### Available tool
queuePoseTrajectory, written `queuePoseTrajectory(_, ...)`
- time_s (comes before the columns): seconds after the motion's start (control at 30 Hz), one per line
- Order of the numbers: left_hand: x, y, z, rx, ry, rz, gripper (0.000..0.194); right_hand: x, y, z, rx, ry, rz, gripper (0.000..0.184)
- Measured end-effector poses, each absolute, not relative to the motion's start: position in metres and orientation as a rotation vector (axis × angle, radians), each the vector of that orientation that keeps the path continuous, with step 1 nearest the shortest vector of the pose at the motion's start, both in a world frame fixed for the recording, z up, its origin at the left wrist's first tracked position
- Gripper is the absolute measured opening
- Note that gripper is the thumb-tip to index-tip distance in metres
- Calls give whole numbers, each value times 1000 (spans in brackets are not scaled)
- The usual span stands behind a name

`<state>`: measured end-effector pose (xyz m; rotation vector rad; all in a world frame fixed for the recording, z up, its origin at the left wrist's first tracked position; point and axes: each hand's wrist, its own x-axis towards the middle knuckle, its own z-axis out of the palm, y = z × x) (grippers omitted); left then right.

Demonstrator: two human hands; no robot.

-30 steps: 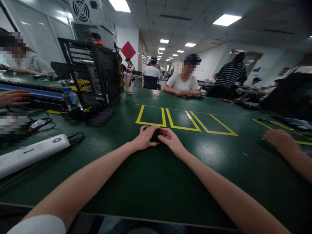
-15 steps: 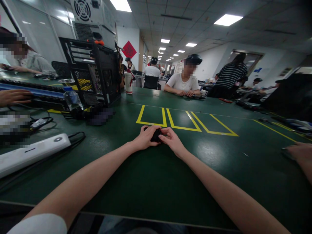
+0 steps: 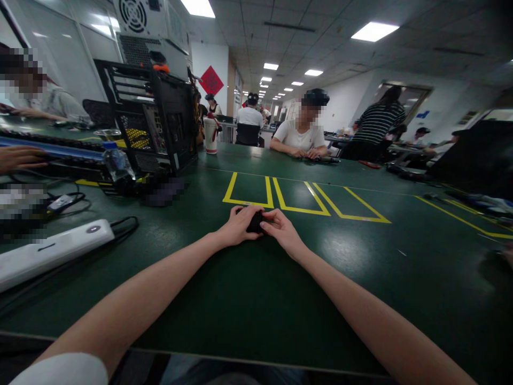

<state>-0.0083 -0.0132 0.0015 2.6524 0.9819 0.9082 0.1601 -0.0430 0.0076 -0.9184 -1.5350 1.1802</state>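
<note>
Between my two hands is a small black rounded object, low over the green table; fingers cover much of it, and its kind cannot be made out. My left hand is closed around its left side, fingers over the top and thumb below. From the right, the fingertips and thumb of my right hand pinch its edge. Just beyond my hands, yellow tape outlines mark the tabletop.
At left lie a white power strip with black cables and a clear bottle. Behind stands an open black computer case near a white cup. A co-worker sits across the table. Another person's hand rests at the left edge.
My hands keep the same hold on the black object, with hardly any movement. Another person's hand at the right edge has drawn back, mostly out of view.
</note>
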Motion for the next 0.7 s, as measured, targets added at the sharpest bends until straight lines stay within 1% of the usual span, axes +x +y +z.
queuePoseTrajectory(0.17, -8, -15, 3, 2661, 973, 905, 58, 162, -40, 7, -991, -1518, 1218, 32)
queuePoseTrajectory(0.27, -8, -16, 4, 2654, 976, 895, 58, 163, -41, 6, -948, -1542, 1246, 29)
queuePoseTrajectory(0.4, -9, -15, 5, 2635, 977, 877, 58, 162, -43, 5, -871, -1573, 1219, 30)
queuePoseTrajectory(0.53, -8, -15, 4, 2641, 976, 896, 59, 161, -43, 5, -899, -1570, 1150, 21)
queuePoseTrajectory(0.6, -8, -14, 3, 2651, 970, 905, 59, 161, -42, 5, -913, -1562, 1147, 22)
queuePoseTrajectory(0.7, -8, -15, 3, 2655, 972, 912, 59, 162, -41, 4, -928, -1552, 1182, 30)
